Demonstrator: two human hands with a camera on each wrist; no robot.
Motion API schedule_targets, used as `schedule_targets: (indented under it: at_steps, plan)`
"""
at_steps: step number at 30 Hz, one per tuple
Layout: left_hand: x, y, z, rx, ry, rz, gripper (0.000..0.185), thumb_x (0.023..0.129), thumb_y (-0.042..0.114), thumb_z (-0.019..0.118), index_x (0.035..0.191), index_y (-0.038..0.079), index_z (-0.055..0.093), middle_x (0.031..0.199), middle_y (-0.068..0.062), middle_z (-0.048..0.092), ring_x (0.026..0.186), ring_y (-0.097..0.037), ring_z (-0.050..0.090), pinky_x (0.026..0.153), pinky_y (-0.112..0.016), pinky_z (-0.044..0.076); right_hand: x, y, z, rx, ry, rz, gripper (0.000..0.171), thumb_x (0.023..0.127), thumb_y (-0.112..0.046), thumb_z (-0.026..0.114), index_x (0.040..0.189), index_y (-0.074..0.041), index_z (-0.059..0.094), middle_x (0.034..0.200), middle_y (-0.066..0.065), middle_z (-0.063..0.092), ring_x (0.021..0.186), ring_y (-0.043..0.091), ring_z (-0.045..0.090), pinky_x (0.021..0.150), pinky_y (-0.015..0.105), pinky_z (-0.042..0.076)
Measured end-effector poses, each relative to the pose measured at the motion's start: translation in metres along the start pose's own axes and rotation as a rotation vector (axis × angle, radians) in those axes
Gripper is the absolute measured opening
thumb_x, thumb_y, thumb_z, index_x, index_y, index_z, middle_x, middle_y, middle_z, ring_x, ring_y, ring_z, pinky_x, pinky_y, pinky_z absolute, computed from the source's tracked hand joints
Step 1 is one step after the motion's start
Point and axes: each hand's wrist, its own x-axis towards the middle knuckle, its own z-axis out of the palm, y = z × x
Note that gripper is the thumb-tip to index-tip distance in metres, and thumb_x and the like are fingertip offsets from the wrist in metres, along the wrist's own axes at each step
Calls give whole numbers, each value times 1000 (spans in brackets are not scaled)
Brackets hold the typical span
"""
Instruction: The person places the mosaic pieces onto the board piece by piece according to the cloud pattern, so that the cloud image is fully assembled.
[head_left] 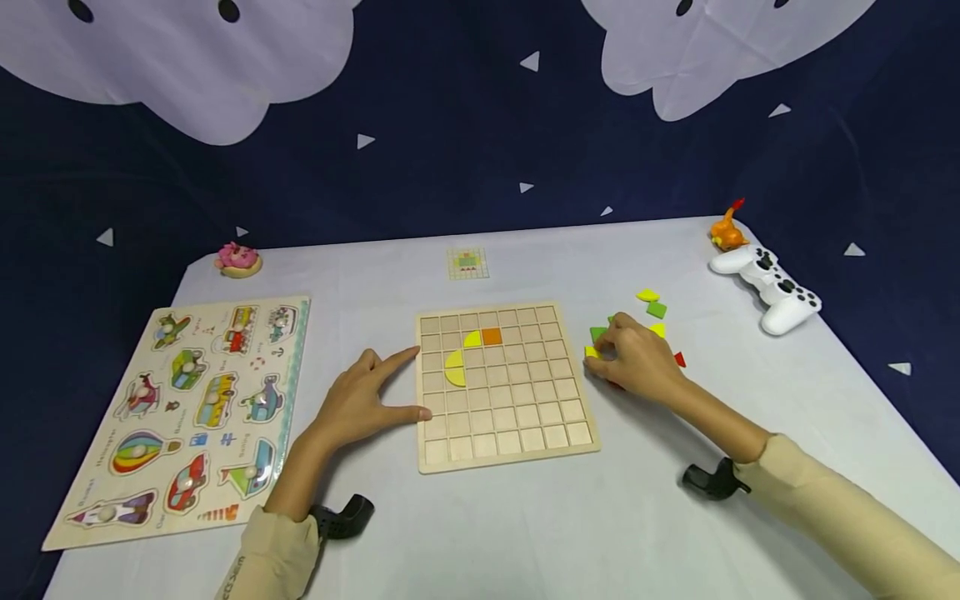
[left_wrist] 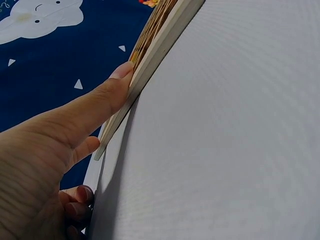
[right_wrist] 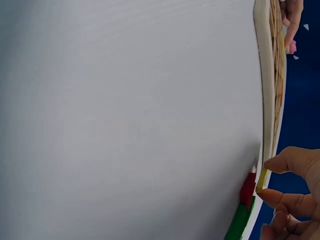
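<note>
A wooden grid board (head_left: 517, 375) lies on the table with several pieces in its upper left cells: yellow rounded pieces (head_left: 454, 368) and an orange square (head_left: 491, 336). My left hand (head_left: 356, 404) touches the board's left edge with thumb and index finger spread and straight; its thumb (left_wrist: 102, 105) shows on the rim in the left wrist view. Right of the board, my right hand (head_left: 633, 358) pinches a yellow piece (right_wrist: 262, 179) between thumb and index finger. Around that hand lie loose green pieces (head_left: 657, 310), yellow pieces (head_left: 647, 296) and a red piece (head_left: 680, 359), some partly hidden by it.
At left is a wooden vehicle puzzle (head_left: 195, 417). A small pattern card (head_left: 468, 263) lies behind the board. A pink figurine (head_left: 238, 259) stands back left; an orange figurine (head_left: 727, 231) and a white game controller (head_left: 767, 287) are back right.
</note>
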Motion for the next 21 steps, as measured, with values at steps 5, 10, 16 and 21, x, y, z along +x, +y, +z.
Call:
schedule_targets:
  at_steps: [5,10,16,21]
  plan:
    - [-1,-1,0,-1,2,-2,98,67,63,81,150,27,45,89,-6,45,69,-17,39,61,-30,32,7,-9,0,34,49,-8,27,78,-22,81,89,2,76,88,9,59,71,19,54,59,34,46]
    - [-1,-1,0,2,5,-2,98,67,63,82,150,26,45,89,-6,45,69,-17,38,61,-30,32,18,-24,4,80,39,-24,29,78,-24,81,92,1,77,88,9,59,69,18,52,58,29,42]
    - [1,1,0,-6,-1,-4,98,67,63,82,150,27,45,88,-5,45,68,-17,38,61,-30,32,33,-43,13,97,14,-65,31,79,-25,81,94,1,77,90,9,59,69,18,53,58,30,44]
    - [1,1,1,-6,-1,-6,99,66,63,82,150,28,45,87,-5,45,68,-17,38,61,-30,32,48,-56,21,69,-8,-128,26,81,-24,81,93,-1,78,89,7,58,69,17,53,61,32,47]
